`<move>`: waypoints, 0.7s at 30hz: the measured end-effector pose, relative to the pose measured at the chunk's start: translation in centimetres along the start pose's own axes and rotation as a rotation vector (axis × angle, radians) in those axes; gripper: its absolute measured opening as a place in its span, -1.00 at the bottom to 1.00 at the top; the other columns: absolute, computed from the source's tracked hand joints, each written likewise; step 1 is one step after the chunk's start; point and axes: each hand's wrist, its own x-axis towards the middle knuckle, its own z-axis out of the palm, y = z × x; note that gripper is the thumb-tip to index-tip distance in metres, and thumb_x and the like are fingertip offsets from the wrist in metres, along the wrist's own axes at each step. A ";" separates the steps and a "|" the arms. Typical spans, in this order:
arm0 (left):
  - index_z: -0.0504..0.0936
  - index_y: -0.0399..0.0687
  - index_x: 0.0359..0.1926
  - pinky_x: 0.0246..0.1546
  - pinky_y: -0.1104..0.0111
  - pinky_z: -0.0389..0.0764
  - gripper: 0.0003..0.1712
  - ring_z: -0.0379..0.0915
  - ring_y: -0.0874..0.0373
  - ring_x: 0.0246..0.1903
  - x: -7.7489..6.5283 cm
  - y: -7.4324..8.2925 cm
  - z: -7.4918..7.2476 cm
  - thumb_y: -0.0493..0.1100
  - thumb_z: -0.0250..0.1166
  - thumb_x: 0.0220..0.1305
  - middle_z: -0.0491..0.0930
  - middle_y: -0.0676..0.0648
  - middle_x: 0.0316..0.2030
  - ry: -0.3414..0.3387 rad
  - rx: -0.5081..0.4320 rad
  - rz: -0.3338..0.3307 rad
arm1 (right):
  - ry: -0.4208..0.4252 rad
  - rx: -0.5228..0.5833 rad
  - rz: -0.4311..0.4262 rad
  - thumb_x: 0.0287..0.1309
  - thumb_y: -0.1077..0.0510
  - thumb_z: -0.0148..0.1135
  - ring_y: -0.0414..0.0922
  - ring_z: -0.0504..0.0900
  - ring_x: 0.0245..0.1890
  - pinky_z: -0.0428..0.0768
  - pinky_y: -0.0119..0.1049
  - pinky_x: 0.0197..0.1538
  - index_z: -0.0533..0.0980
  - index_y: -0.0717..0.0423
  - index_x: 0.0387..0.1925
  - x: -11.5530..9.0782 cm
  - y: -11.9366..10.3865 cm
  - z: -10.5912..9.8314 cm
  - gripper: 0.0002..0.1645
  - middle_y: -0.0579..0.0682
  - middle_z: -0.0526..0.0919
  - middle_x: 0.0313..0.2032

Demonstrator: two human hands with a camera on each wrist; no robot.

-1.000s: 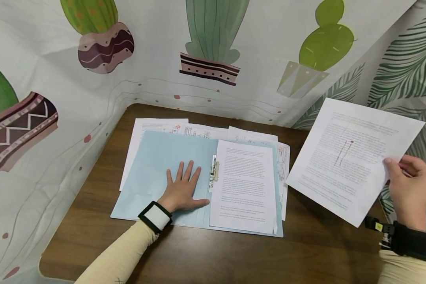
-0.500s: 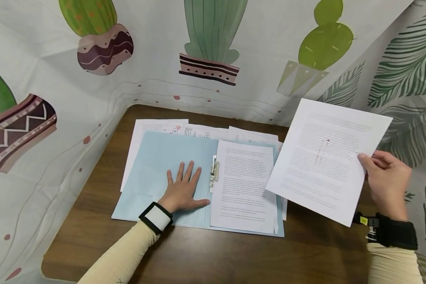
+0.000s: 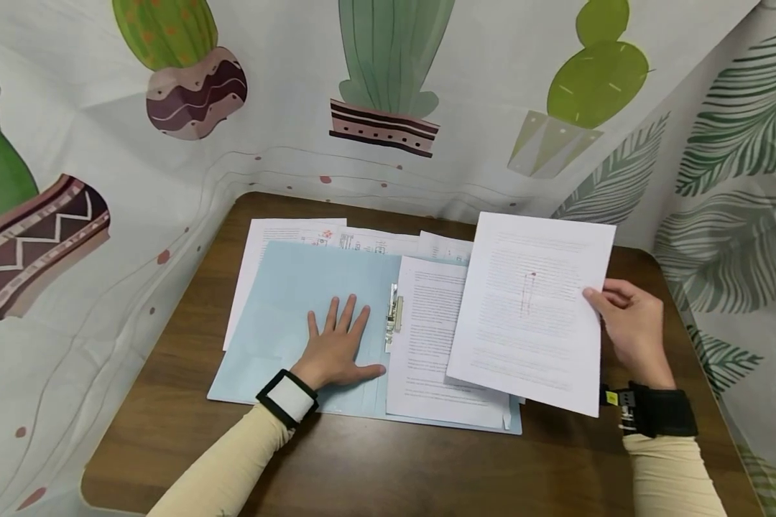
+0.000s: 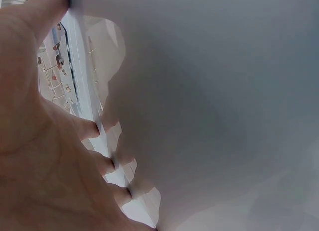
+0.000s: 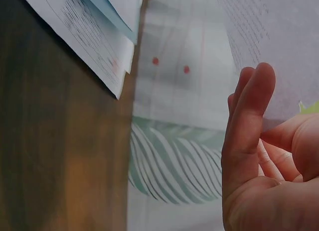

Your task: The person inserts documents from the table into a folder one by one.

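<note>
A light blue folder (image 3: 284, 301) lies spread out on the table, with a metal clip (image 3: 394, 314) near its fold. Printed pages (image 3: 427, 330) rest on its right half. With fingers spread, my left hand (image 3: 333, 352) presses flat on the folder's left cover; the left wrist view shows its palm (image 4: 45, 166) and fingertips against the surface. My right hand (image 3: 634, 327) pinches the right edge of a printed sheet (image 3: 530, 309) between thumb and fingers. The sheet has faint reddish marks and hangs raised over the right part of the pages, partly hiding them.
Several other printed papers (image 3: 297, 228) stick out from under the folder along its back and left sides. The brown wooden table (image 3: 388, 474) has rounded corners. A white cloth (image 3: 284, 93) printed with cacti and leaves hangs behind and beside it.
My right hand has carried the sheet leftward from beyond the table's right side to over the folder's pages. The left hand and the folder stay in place.
</note>
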 end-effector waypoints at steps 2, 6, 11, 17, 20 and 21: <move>0.03 -0.07 0.64 0.31 -0.51 -0.30 0.35 -0.47 -0.35 0.58 0.0 0.0 0.0 0.59 0.30 0.07 -0.25 -0.26 0.63 -0.002 -0.001 0.000 | -0.032 -0.009 -0.007 0.34 0.08 0.36 -0.37 0.67 -0.44 0.59 -0.46 -0.46 0.57 0.31 0.13 -0.2 0.1 0.8 -0.53 -0.40 0.68 -0.40; 0.04 -0.09 0.64 0.31 -0.52 -0.29 0.35 -0.45 -0.36 0.57 -0.1 0.0 -0.2 0.57 0.31 0.07 -0.24 -0.27 0.63 -0.001 -0.009 0.003 | -0.092 -0.035 -0.011 0.38 0.05 0.33 -0.30 0.68 -0.43 0.61 -0.41 -0.44 0.57 0.29 0.18 -0.7 0.3 2.4 -0.51 -0.19 0.72 -0.30; 0.03 -0.08 0.64 0.31 -0.51 -0.29 0.35 -0.46 -0.36 0.58 -0.1 0.0 -0.2 0.58 0.30 0.08 -0.25 -0.26 0.63 -0.004 -0.006 0.005 | -0.151 -0.030 0.002 0.40 0.03 0.31 -0.23 0.70 -0.40 0.66 -0.35 -0.42 0.57 0.24 0.20 -1.1 0.9 4.2 -0.51 0.10 0.74 -0.15; 0.03 -0.07 0.64 0.31 -0.52 -0.29 0.35 -0.46 -0.36 0.58 -0.1 0.0 -0.1 0.59 0.30 0.07 -0.24 -0.26 0.63 0.000 -0.002 0.006 | -0.185 -0.028 -0.011 0.41 0.04 0.30 -0.17 0.72 -0.40 0.66 -0.34 -0.41 0.59 0.22 0.17 -1.3 1.6 6.1 -0.56 0.25 0.72 -0.08; 0.02 -0.06 0.64 0.32 -0.51 -0.31 0.35 -0.48 -0.35 0.58 -0.1 0.0 -0.2 0.60 0.29 0.07 -0.26 -0.25 0.63 -0.007 -0.001 0.002 | -0.204 -0.025 -0.017 0.41 0.07 0.30 -0.15 0.72 -0.38 0.67 -0.35 -0.38 0.59 0.22 0.17 -1.4 1.9 7.0 -0.58 0.26 0.72 -0.07; 0.02 -0.06 0.64 0.32 -0.51 -0.31 0.35 -0.49 -0.34 0.58 -0.1 0.0 -0.2 0.60 0.29 0.07 -0.26 -0.25 0.63 -0.008 -0.002 0.002 | -0.208 -0.021 -0.016 0.41 0.07 0.31 -0.14 0.72 -0.38 0.66 -0.35 -0.38 0.59 0.22 0.17 -1.4 2.0 7.2 -0.58 0.27 0.73 -0.07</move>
